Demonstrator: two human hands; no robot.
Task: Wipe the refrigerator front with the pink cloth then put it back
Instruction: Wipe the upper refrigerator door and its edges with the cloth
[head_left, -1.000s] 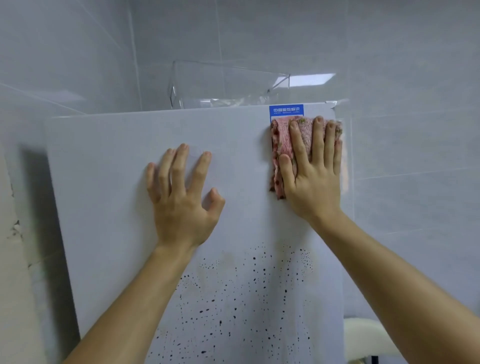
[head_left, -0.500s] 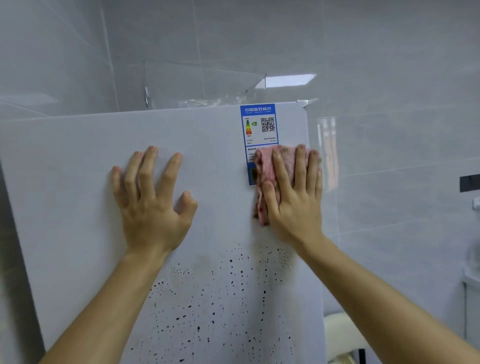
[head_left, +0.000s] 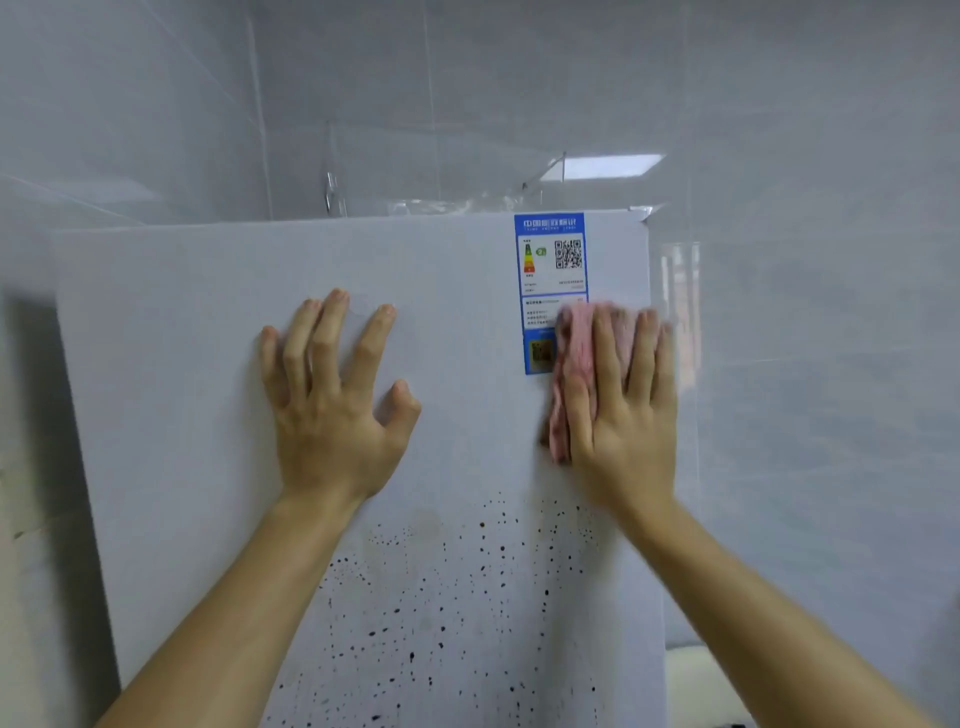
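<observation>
The white refrigerator front (head_left: 208, 364) fills the middle of the view, with dark specks (head_left: 467, 597) spattered over its lower part. My right hand (head_left: 621, 410) lies flat with straight fingers, pressing the pink cloth (head_left: 574, 364) against the door near its right edge, just below and beside the blue energy label (head_left: 550, 260). The cloth covers the label's lower right corner. My left hand (head_left: 332, 395) rests on the door with fingers spread, left of the cloth and apart from it.
A clear plastic box (head_left: 441, 176) stands on top of the refrigerator. Grey tiled walls (head_left: 805, 364) surround it on both sides. A pale rounded object (head_left: 691, 680) shows at the lower right beside the door's edge.
My right hand has slid the cloth down from the top of the label, uncovering most of it. The left hand stays pressed on the door. The camera view has shifted.
</observation>
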